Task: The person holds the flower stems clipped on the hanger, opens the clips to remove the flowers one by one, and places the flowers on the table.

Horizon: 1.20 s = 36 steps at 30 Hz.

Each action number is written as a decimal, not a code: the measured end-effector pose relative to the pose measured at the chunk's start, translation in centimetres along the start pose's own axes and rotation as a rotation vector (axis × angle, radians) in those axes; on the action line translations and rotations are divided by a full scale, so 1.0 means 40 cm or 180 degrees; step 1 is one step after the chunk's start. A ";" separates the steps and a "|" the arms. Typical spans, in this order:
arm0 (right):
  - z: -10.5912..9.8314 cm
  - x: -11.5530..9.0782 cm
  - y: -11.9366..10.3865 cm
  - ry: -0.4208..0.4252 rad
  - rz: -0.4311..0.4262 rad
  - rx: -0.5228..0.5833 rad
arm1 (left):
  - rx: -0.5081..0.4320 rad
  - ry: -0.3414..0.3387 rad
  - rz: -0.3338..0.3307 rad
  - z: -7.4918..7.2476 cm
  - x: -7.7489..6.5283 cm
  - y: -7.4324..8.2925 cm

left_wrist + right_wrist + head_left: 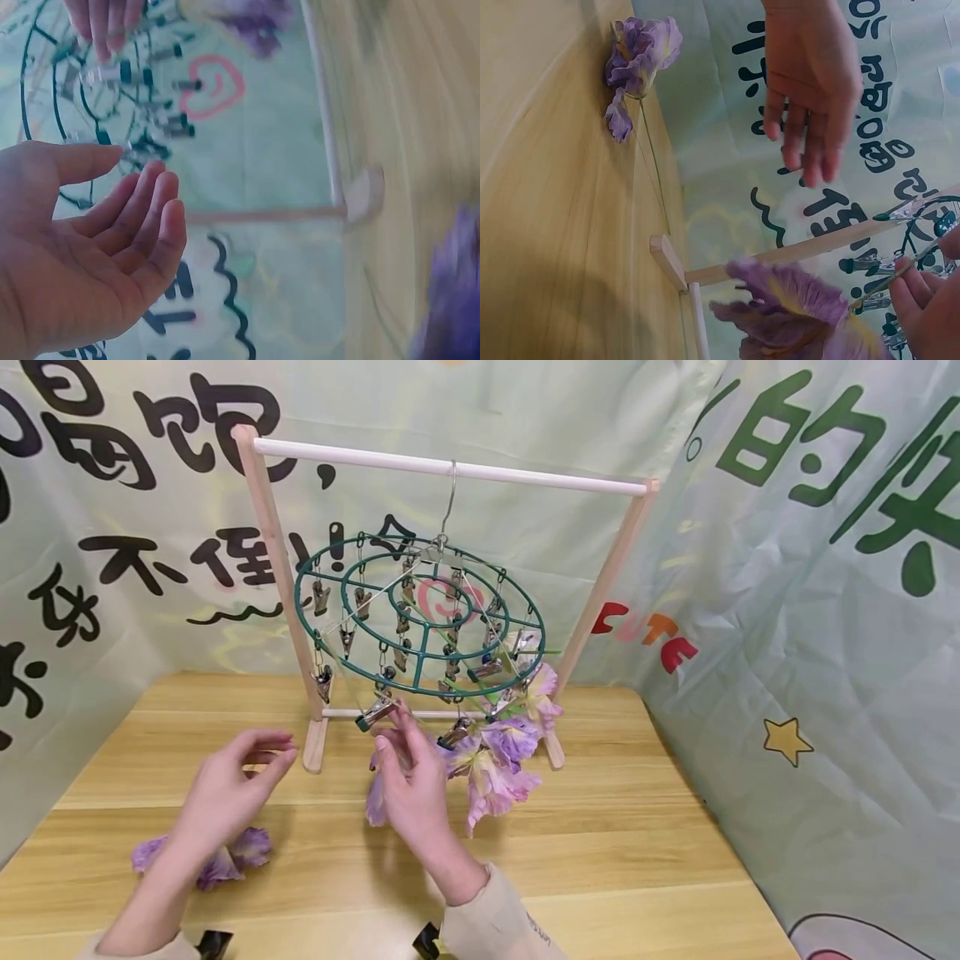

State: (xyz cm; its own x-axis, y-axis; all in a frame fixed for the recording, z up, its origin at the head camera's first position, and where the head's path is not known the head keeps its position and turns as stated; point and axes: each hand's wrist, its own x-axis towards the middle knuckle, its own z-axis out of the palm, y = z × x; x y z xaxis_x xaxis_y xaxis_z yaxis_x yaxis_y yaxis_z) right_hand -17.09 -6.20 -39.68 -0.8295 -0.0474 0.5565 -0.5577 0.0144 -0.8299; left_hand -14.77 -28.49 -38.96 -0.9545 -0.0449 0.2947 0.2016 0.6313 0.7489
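My right hand (pixel 412 781) pinches the thin stem of a purple artificial flower (pixel 795 311) beneath the hanger's front edge. A metal clip (pixel 377 714) with a green tip hangs right at its fingertips; whether the clip grips the stem I cannot tell. My left hand (pixel 225 785) is in the air left of the hanger, fingers loosely bent, holding nothing, as the left wrist view also shows. The round green clip hanger (pixel 422 668) is tilted, with several clips dangling. Pink and purple flowers (pixel 498 768) hang at its right side.
A wooden stand with a white rod (pixel 360 455) carries the hanger by its hook. Another purple flower (pixel 251 847) lies on the wooden table (pixel 600 860) below the left forearm. Printed cloth (pixel 825 652) surrounds the table at the back and sides.
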 end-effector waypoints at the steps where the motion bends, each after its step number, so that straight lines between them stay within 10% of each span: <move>1: 0.000 0.000 0.000 0.0006 -0.0016 0.0011 | -0.0082 0.0003 0.0024 0.011 -0.001 0.010; 14: 0.000 -0.002 0.002 0.0076 0.0110 -0.0016 | -0.0938 0.0185 0.0313 0.107 0.000 0.084; 36: 0.006 -0.006 0.002 0.0005 0.0114 -0.0029 | -0.2293 0.0897 0.0072 0.115 0.049 0.180</move>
State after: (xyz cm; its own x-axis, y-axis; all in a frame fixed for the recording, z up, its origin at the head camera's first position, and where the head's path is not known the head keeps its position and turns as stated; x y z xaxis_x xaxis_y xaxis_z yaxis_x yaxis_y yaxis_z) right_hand -16.93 -6.41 -39.90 -0.8489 -0.0451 0.5265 -0.5279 0.0253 -0.8489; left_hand -16.20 -20.45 -35.71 -0.8760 -0.2941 0.3823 0.4057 -0.0207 0.9138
